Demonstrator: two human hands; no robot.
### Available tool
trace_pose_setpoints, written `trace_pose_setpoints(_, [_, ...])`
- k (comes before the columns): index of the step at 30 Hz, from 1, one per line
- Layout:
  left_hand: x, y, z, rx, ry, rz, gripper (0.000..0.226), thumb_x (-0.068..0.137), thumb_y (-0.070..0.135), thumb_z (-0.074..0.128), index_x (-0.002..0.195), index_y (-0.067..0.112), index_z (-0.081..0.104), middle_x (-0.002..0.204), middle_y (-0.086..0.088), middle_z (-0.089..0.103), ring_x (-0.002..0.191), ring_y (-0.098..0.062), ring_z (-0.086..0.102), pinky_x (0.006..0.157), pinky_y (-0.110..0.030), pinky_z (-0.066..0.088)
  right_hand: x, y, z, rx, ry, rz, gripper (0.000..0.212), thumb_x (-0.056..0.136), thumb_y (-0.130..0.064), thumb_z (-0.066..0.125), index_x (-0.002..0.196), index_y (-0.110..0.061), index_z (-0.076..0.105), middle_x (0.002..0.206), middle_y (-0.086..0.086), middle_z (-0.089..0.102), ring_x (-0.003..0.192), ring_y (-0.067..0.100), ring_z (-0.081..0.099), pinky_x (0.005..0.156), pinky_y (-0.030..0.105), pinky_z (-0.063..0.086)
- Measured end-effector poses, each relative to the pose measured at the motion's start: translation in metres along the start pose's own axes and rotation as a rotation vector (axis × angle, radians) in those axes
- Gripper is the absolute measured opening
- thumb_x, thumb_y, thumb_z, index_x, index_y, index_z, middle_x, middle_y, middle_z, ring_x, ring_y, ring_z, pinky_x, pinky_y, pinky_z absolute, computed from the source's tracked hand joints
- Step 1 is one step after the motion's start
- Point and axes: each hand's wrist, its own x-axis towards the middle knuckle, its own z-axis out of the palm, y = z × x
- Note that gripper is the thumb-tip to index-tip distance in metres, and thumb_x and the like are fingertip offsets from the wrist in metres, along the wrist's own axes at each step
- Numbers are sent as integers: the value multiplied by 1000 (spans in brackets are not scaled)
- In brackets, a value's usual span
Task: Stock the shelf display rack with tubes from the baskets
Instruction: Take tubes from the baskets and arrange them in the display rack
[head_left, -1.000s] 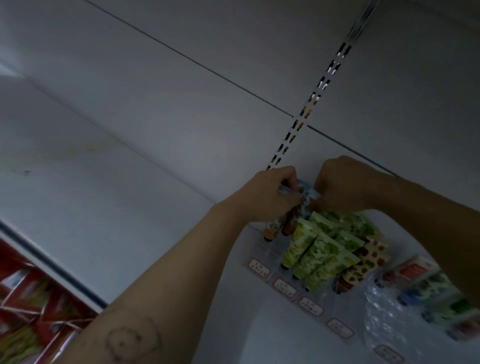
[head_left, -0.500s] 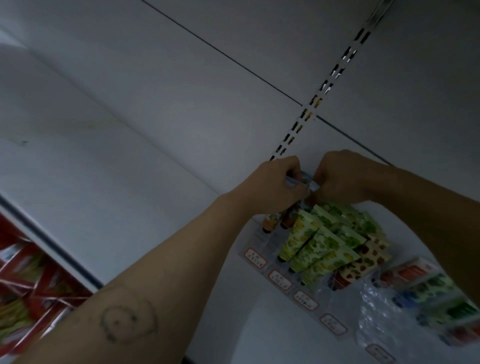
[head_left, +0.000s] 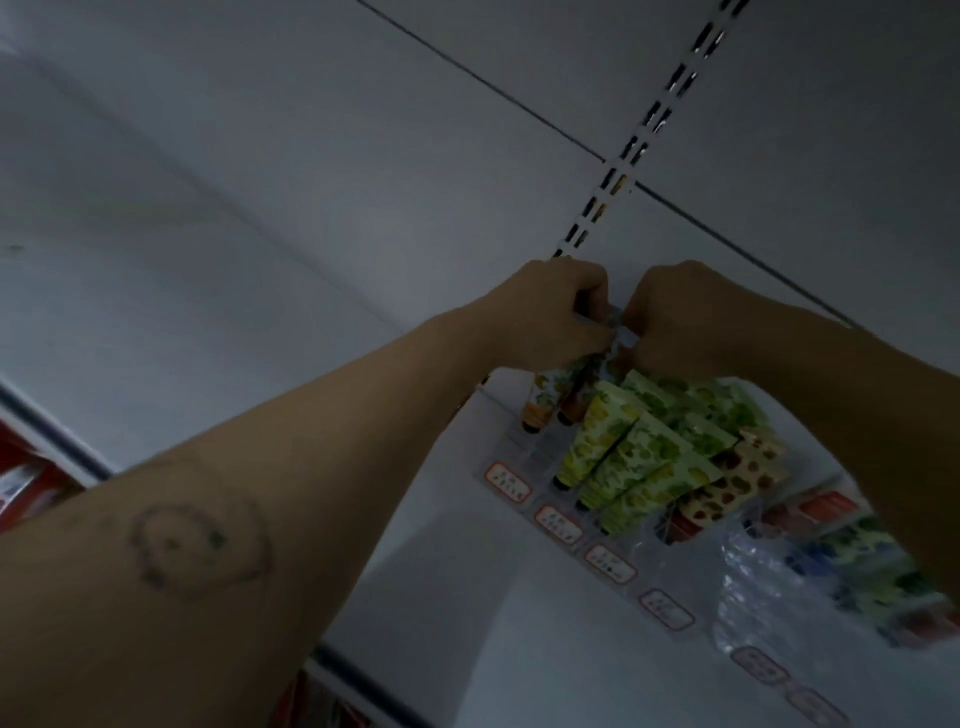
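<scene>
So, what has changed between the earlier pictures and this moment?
Almost nothing. Only the view shifted, so the whole scene sits slightly higher in the picture. The left hand and right hand still pinch the small bluish item between them at the back of the display rack; the green tubes lie as before.

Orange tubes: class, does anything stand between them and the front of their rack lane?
Nothing visible does. The left hand and right hand pinch the top ends of the orange tubes; the clear lane below them is bare down to its price label. The green tubes lie in neighbouring lanes, beside, not across.
</scene>
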Motion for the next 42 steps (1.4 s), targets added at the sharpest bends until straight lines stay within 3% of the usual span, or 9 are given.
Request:
trace_pose_setpoints(7, [-12, 10, 5, 94, 53, -5, 11, 88, 16, 57, 90, 5, 58, 87, -11, 61, 77, -25, 55, 61, -34, 46, -1, -2, -8, 13, -79, 41, 42, 85, -26, 65, 52, -12, 42, 55, 5, 42, 50, 15, 39, 56, 27, 38])
trace_pose_setpoints(12, [-14, 5, 8, 106, 6, 44, 18, 87, 18, 62, 97, 6, 53, 84, -1, 49, 69, -11, 40, 56, -29, 27, -3, 6, 0, 70, -15, 63, 35, 87, -26, 64, 58, -9, 55, 54, 2, 44, 49, 13, 40, 50, 24, 35])
trace_pose_setpoints(15, [-8, -2, 10, 116, -22, 118, 13, 91, 14, 54, 102, 9, 56, 92, -4, 52, 79, -15, 43, 66, -31, 37, -13, 13, 15, 190, 150, 24, 49, 88, -29, 65, 47, -11, 45, 45, 0, 35, 40, 11, 31, 40, 19, 22])
trace_pose_setpoints(18, [-5, -8, 15, 142, -5, 158, 18, 94, 17, 51, 110, 16, 58, 100, -4, 54, 84, -16, 43, 72, -37, 45, -19, 17, 23, 316, 256, -41, 40, 87, -26, 67, 58, 1, 62, 45, 7, 46, 39, 11, 30, 40, 19, 27])
trace_pose_setpoints(22, [-3, -13, 14, 148, 2, 217, 21, 95, 29, 50, 111, 20, 59, 98, -2, 57, 86, -18, 47, 71, -36, 44, -16, 16, 16, 294, 220, -68, 46, 92, -29, 62, 53, -5, 56, 44, 9, 44, 39, 12, 31, 39, 18, 29])
trace_pose_setpoints(30, [-1, -2, 20, 64, 136, 145, 13, 95, 17, 55, 94, 9, 65, 66, 9, 52, 55, 2, 48, 46, -12, 31, -9, 11, 2, 191, 100, -32, 38, 88, -31, 65, 81, 5, 73, 77, 20, 70, 60, 26, 57, 55, 24, 41])
trace_pose_setpoints(33, [1, 0, 14, 116, 130, 144, 15, 92, 20, 59, 99, 11, 69, 89, -5, 69, 75, -15, 62, 65, -25, 49, -4, 9, -1, 168, 34, -15, 30, 87, -31, 66, 87, -2, 75, 79, 14, 70, 63, 22, 56, 58, 27, 44])
trace_pose_setpoints(36, [3, 2, 9, 120, 113, 89, 20, 90, 23, 60, 105, 12, 67, 102, -4, 68, 90, -17, 62, 73, -22, 47, -1, 4, -1, 93, 28, 8, 32, 89, -31, 65, 77, -1, 71, 65, 10, 61, 53, 20, 48, 50, 25, 37])
trace_pose_setpoints(42, [-1, 5, 9, 105, 69, 59, 14, 90, 17, 60, 99, 7, 66, 97, -8, 68, 80, -12, 56, 61, -18, 38, -3, -5, 7, 45, 86, 62, 39, 87, -15, 59, 53, -11, 41, 54, 7, 41, 49, 19, 38, 50, 27, 35])
